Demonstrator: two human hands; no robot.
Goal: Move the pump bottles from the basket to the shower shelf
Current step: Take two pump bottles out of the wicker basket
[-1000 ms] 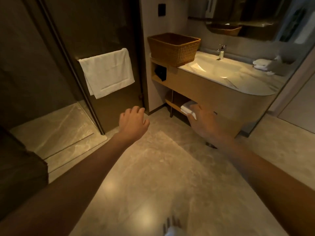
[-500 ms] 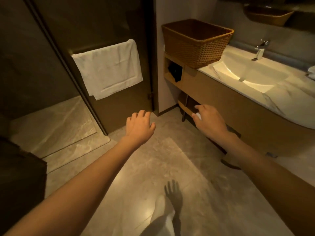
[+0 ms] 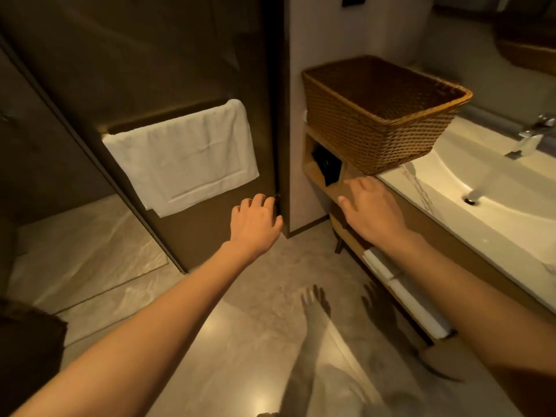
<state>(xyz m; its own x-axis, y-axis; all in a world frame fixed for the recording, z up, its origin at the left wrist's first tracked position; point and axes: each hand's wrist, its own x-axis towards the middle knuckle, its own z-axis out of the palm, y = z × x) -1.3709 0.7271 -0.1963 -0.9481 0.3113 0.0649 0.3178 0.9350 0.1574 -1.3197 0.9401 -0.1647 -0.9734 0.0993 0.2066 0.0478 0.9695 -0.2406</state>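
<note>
Your left hand (image 3: 255,225) hangs empty with fingers loosely curled near the shower door, right hand (image 3: 371,210) open and empty below the wicker basket (image 3: 376,127).

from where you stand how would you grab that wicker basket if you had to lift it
Take the basket by its thick rolled rim, one of the hands on each short end, coming from above. It sits upright on the counter, its top open, and no handles are visible. Both hands are empty.

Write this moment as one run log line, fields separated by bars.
stage: approaching basket | left hand: empty, near shower door | right hand: empty, open, below basket | pump bottles: not visible
</note>
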